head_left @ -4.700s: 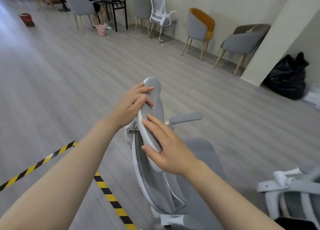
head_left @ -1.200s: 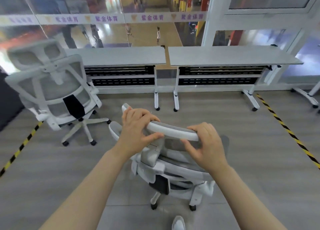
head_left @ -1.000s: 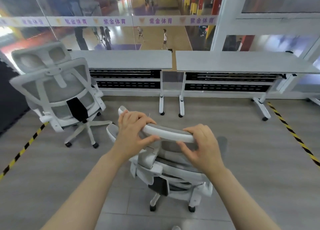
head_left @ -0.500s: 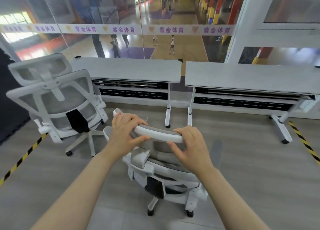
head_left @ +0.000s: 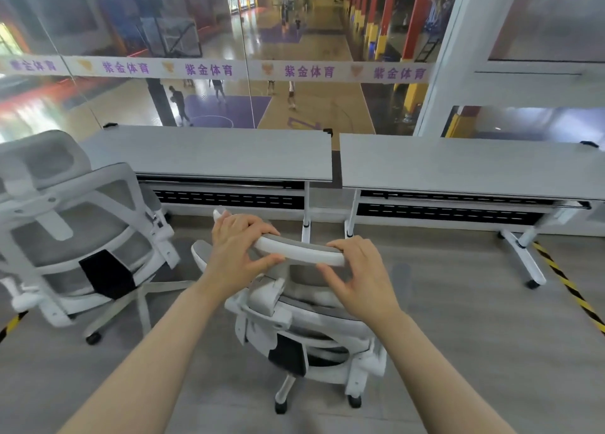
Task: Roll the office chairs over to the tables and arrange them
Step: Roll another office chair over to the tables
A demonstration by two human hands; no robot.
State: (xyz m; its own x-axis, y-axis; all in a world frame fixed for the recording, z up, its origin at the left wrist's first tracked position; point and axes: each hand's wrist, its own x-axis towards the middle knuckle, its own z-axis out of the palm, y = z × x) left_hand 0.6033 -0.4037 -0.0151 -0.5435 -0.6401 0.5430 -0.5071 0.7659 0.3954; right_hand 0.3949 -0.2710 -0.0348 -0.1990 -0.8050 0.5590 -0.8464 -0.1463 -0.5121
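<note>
1. At the far left a second white mesh chair is parked at an angle, its back turned toward the room, close to the left tabletop. Its star base and casters spread across the floor toward the middle, just beside the chair in hand.
2. The left hand is clamped over the left end of the headrest, fingers curled across the top and thumb beneath.
3. The office chair being rolled sits in the open floor short of the tables, facing roughly the gap between them, not yet tucked in.
4. The right hand grips the headrest's right end, fingers wrapped over the edge and thumb underneath.
5. The right tabletop stands beside the left one, with white table legs flanking the narrow gap straight ahead.
6. Risk, as I judge it: pushed straight on, the chair would meet those legs instead of sliding under a tabletop, so it needs steering to one side. Swinging left could tangle its casters with the parked chair's base. Pushing from the headrest alone gives loose control and could tip the back forward.
7. Far right, black-and-yellow floor tape runs past the table's splayed foot, another snag for casters.
</note>
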